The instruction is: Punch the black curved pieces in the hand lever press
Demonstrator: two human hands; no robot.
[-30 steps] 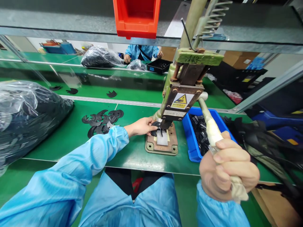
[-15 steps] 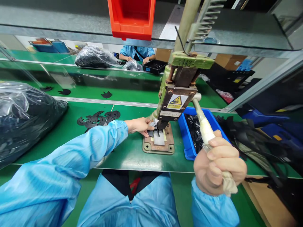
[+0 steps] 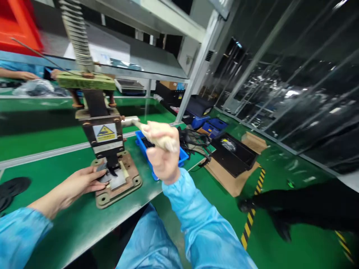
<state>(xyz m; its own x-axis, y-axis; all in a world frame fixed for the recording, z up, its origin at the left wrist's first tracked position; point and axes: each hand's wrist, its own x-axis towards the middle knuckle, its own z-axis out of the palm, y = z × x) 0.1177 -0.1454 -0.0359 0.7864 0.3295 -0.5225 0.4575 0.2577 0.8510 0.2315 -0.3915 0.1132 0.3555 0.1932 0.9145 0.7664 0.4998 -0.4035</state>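
Observation:
My right hand point(image 3: 164, 149) is wrapped around the cloth-covered lever point(image 3: 142, 127) of a hand press point(image 3: 102, 112). The lever joins the press at its right side. My left hand point(image 3: 84, 183) pinches a dark flat piece point(image 3: 101, 172) at the press base point(image 3: 131, 175), under the ram point(image 3: 112, 160). The piece lies by a pale metal plate point(image 3: 117, 180), and the fingers hide part of it. A curved black sliver shows beneath the ram. At the far left of the bench lie black curved pieces point(image 3: 14, 186).
A blue bin point(image 3: 182, 157) stands right of the press, partly behind my right hand. Black straps point(image 3: 196, 142) lie beyond it. On the floor are a black tray point(image 3: 234, 153) on cardboard and striped tape point(image 3: 252, 213). A person's dark-clothed legs point(image 3: 303, 203) are at the right. A red bin point(image 3: 17, 26) sits overhead.
The view has swung right, bringing the floor and a person's legs into sight. My right hand has moved with the lever to a different angle. My left hand stays at the press base.

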